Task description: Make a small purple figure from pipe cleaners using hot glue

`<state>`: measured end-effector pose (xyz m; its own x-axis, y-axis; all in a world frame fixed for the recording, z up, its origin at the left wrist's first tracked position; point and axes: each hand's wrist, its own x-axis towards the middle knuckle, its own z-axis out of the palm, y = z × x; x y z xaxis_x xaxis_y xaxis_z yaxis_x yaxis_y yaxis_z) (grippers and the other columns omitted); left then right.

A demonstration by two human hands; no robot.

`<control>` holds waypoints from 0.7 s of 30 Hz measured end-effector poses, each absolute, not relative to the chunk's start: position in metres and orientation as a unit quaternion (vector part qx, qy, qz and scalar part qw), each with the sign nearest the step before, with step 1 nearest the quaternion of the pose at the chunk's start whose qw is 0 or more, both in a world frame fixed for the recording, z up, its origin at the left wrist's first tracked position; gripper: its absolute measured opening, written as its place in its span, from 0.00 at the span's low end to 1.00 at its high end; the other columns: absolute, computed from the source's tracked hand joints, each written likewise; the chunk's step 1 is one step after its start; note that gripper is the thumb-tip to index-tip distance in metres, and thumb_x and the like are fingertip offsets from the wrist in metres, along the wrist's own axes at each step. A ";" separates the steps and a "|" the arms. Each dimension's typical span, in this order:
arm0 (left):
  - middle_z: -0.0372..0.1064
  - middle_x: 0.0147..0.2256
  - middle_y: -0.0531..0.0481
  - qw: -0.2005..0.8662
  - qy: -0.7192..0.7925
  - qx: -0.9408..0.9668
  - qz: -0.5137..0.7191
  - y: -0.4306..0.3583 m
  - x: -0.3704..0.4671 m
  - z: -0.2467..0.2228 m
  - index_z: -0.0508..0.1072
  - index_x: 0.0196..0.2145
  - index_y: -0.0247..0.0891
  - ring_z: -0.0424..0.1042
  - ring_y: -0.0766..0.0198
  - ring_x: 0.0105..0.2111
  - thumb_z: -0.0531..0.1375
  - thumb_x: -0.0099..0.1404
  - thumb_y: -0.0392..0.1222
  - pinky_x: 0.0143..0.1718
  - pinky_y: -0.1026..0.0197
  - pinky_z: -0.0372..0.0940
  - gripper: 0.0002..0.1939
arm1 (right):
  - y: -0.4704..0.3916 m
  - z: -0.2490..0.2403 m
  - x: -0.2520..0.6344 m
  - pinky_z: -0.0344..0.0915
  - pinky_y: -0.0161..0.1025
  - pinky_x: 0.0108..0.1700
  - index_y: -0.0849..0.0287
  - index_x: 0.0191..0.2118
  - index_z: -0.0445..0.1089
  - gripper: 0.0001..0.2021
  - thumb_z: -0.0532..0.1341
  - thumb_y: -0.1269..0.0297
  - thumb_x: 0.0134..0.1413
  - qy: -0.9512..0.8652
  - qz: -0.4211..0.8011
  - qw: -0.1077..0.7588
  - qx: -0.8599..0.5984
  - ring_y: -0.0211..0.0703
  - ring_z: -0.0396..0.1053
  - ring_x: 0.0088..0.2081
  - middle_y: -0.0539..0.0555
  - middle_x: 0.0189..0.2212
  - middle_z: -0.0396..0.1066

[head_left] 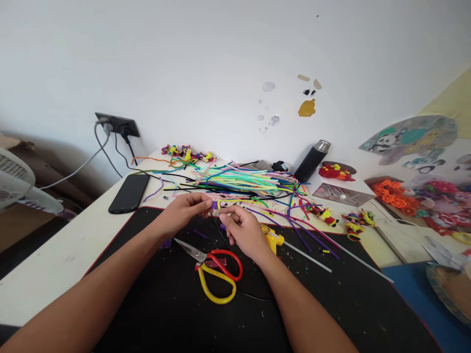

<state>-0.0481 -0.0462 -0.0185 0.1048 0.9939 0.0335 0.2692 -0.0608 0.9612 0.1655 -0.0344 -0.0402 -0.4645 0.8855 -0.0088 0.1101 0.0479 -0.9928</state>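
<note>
Between my two hands is a small purple and yellow pipe-cleaner piece [216, 205], partly covered by fingers. The thumb and index finger of my left hand [187, 210] pinch its left side. From the right, the fingertips of my right hand [243, 229] close at its lower edge, with the other fingers curled in. Just below lie scissors [217, 274] with one red and one yellow handle, blades pointing up and left. A yellow glue gun [271, 237] with a clear glue stick rests beside my right wrist, partly hidden by it.
A heap of colourful pipe cleaners [243, 180] spreads behind my hands. A phone [129, 193] lies left on the table. A black thermos [312, 161] leans near the wall. Small pipe-cleaner figures [353, 226] lie right. Under my arms is a black mat [147, 304].
</note>
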 end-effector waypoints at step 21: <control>0.72 0.28 0.51 0.435 0.501 0.628 0.407 -0.048 -0.041 -0.015 0.77 0.31 0.39 0.70 0.60 0.31 0.61 0.67 0.64 0.36 0.59 0.65 0.24 | -0.034 -0.038 0.165 0.57 0.32 0.19 0.56 0.38 0.68 0.15 0.61 0.49 0.63 -0.631 0.568 0.357 -0.389 0.34 0.61 0.15 0.42 0.18 0.64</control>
